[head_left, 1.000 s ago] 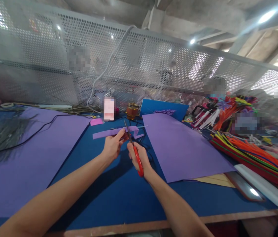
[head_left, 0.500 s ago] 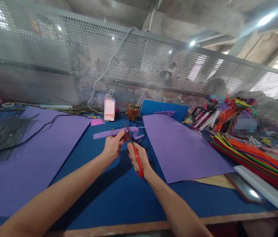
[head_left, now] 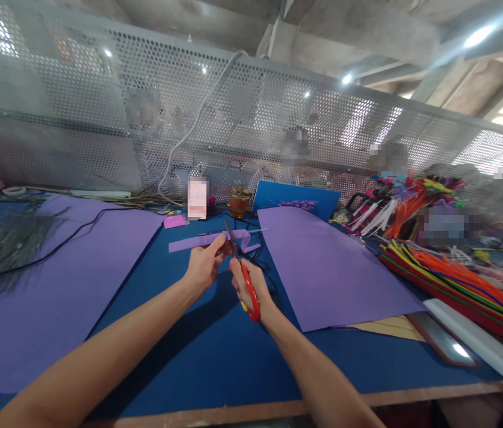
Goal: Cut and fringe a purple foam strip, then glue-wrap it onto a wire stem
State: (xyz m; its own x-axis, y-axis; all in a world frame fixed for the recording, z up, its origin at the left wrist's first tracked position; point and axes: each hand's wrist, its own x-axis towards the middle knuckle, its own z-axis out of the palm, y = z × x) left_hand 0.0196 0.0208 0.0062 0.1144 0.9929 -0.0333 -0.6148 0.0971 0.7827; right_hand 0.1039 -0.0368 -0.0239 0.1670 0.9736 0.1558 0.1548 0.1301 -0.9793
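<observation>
1. While the left hand [head_left: 204, 267] pinches a purple strip [head_left: 198, 241] between thumb and fingers, the strip is held just above the blue worktop [head_left: 216, 351], its long end pointing left.
2. The right hand [head_left: 251, 285] has its grip closed round the red handles of the scissors [head_left: 245, 279]; the blades point up and away, meeting the strip just right of the left fingers.
3. Purple sheets lie on either side: one [head_left: 323, 261] right, one [head_left: 55, 285] left.
4. Coloured pipe cleaners [head_left: 456, 270] are heaped far right.

Two purple sheets [head_left: 323, 267]; one scissors [head_left: 245, 279]; perhaps one strip [head_left: 193, 242].
</observation>
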